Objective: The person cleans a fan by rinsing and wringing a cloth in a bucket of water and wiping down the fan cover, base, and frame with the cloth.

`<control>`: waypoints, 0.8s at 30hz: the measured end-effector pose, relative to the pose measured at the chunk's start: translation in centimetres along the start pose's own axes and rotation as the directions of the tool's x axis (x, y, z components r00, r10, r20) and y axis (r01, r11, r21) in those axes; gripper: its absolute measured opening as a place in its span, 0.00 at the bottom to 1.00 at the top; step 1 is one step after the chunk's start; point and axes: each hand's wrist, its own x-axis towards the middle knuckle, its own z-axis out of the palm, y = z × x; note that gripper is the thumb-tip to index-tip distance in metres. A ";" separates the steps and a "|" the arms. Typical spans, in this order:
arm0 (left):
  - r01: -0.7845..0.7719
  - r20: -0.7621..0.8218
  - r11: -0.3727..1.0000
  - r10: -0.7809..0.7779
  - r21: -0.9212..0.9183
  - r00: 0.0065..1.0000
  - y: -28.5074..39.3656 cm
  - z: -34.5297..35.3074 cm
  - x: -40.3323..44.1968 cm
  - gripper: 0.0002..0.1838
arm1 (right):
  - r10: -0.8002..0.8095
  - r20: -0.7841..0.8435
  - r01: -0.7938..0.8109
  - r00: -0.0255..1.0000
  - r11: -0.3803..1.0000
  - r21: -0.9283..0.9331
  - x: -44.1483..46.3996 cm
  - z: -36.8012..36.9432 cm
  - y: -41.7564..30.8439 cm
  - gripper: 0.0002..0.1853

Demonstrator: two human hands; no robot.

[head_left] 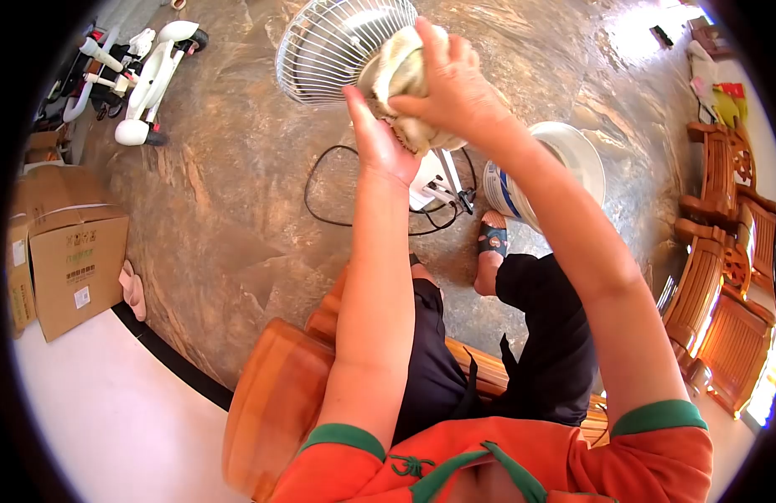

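A round fan head with a wire guard [329, 50] stands at the top centre, above a white base [427, 186] with a dark cord. A pale, damp-looking cloth [405, 71] is pressed against the back of the fan head. My right hand [455, 88] lies over the cloth from the right, its fingers bent round it. Below and left of the cloth, my left hand [380, 138] supports it with the palm, thumb pointing up. The cloth hides part of the fan's housing and some of my left fingers.
A white bucket [585, 163] stands right of the fan base. Cardboard boxes [78, 251] and pink slippers [132, 289] are at the left, a white wheeled frame [153, 84] at the upper left. Wooden chairs [723, 285] line the right side.
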 end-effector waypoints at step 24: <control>-0.059 -0.024 0.990 0.056 -0.129 0.998 0.3 1.3 -1.1 0.39 | -0.234 -0.030 0.226 0.972 0.959 -0.172 -1.0 0.8 -3.4 0.34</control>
